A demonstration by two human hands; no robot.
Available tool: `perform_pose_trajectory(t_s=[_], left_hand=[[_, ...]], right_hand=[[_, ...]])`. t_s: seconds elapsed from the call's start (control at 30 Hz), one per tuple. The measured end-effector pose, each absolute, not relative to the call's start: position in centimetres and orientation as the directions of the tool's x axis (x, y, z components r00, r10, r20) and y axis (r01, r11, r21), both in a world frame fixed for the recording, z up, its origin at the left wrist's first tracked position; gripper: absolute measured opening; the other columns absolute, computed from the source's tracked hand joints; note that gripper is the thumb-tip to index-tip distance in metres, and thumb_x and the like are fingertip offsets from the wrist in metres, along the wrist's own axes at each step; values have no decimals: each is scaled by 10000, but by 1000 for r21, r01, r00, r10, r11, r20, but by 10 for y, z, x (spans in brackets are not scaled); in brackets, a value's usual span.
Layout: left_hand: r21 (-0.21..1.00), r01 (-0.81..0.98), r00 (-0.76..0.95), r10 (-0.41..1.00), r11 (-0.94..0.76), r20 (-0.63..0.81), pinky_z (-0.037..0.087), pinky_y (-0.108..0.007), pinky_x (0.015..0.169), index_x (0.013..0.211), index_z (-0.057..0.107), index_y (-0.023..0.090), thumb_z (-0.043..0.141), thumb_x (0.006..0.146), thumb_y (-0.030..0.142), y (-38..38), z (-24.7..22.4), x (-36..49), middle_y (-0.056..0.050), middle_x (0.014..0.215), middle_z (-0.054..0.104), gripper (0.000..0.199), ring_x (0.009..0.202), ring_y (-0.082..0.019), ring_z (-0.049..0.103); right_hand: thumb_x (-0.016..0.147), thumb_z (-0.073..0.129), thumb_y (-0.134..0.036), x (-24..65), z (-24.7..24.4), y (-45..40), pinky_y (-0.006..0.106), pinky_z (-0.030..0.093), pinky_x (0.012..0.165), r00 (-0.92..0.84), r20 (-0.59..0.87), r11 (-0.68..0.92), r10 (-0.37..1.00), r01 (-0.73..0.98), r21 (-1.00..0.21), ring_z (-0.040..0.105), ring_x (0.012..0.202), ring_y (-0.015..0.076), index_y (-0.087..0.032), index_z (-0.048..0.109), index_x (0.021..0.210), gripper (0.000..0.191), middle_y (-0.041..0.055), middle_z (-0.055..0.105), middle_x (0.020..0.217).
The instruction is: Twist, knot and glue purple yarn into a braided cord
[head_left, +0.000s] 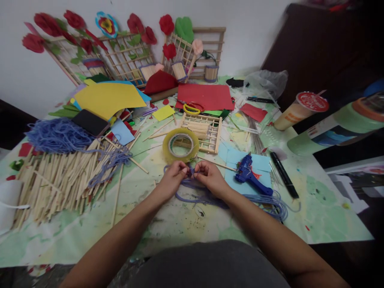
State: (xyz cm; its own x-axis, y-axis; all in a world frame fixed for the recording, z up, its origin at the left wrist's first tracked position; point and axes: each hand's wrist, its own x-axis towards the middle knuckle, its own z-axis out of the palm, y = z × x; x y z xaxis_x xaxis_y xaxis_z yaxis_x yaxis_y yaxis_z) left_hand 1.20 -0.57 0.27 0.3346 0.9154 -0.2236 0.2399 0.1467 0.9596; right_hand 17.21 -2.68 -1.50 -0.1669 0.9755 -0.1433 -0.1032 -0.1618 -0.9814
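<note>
Purple-blue yarn (192, 171) runs between my two hands at the middle of the table. My left hand (174, 178) is closed in a pinch on it. My right hand (211, 176) pinches the same yarn a short way to the right, fingertips almost meeting the left ones. Loose strands (195, 196) trail below the hands and to the right, under my right forearm. Just beyond my fingers is a roll of clear tape (181, 145), partly over a small stick lattice (207, 136). A blue hot glue gun (250, 176) lies to the right on light-blue paper (261, 162).
At left, a heap of wooden sticks (69, 180) lies beside a tangle of purple-blue yarn (58, 135). Yellow (111, 100) and red (205, 96) sheets, plus scissors (193, 108), lie behind. A black marker (284, 175), drink cup (301, 110) and bottle (336, 128) are at right. Stick trellises (126, 60) lean on the wall.
</note>
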Motion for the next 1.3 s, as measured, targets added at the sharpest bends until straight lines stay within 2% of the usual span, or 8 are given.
perform_pose_trajectory(t_s=[0.1,0.23,0.43,0.7,0.93,1.17,1.3], left_hand=[[921,16,368,854,389,-367,413,-235,576,786,418,190,638,721,379,-10,4,18,40,666,535,298,570,-107,539],[850,-67,403,793,523,-456,283,-176,444,779,474,158,673,712,348,-13,12,16,40,655,527,283,462,-45,438],[744,-69,506,666,665,-548,347,-176,436,837,558,127,694,724,341,-12,9,12,-3,709,575,277,523,-76,549],[735,-112,415,703,669,-578,244,-144,351,756,562,117,720,674,444,-13,8,20,-3,651,551,372,486,-66,511],[763,-66,332,736,643,-591,105,-133,343,740,525,138,698,692,448,-12,6,22,54,554,448,359,392,-13,316],[775,-19,324,738,631,-593,100,-145,366,839,542,144,695,698,394,-11,4,16,73,569,397,325,394,-12,274],[801,66,293,756,595,-586,152,-150,377,904,572,143,682,711,346,-13,5,14,53,647,452,301,420,-16,309]], right_hand=[[651,616,-195,175,-10,-26,241,429,624,-111,-108,-123,988,-137,-983,539,628,111,-192,496,726,142,-33,551,668],[663,630,-218,176,-9,-27,257,446,652,-117,-94,-111,989,-150,-982,570,644,122,-195,489,728,157,-30,571,665],[672,609,-213,175,-11,-30,259,442,642,-165,-110,-135,980,-151,-979,551,632,119,-192,496,749,138,-26,555,672],[671,557,-205,175,-13,-29,240,399,610,-199,-131,-140,971,-32,-990,501,624,112,-190,495,746,98,-26,523,676],[715,493,-107,173,-19,-35,231,400,616,-256,-32,5,966,143,-990,493,635,112,-192,515,733,90,-22,534,677],[822,489,-180,175,-21,-37,245,422,635,-222,-17,18,975,154,-988,559,675,129,-198,543,905,100,0,606,761],[823,474,-200,179,-25,-33,262,423,660,-97,-3,17,995,199,-980,553,688,143,-197,565,874,105,0,603,727]])
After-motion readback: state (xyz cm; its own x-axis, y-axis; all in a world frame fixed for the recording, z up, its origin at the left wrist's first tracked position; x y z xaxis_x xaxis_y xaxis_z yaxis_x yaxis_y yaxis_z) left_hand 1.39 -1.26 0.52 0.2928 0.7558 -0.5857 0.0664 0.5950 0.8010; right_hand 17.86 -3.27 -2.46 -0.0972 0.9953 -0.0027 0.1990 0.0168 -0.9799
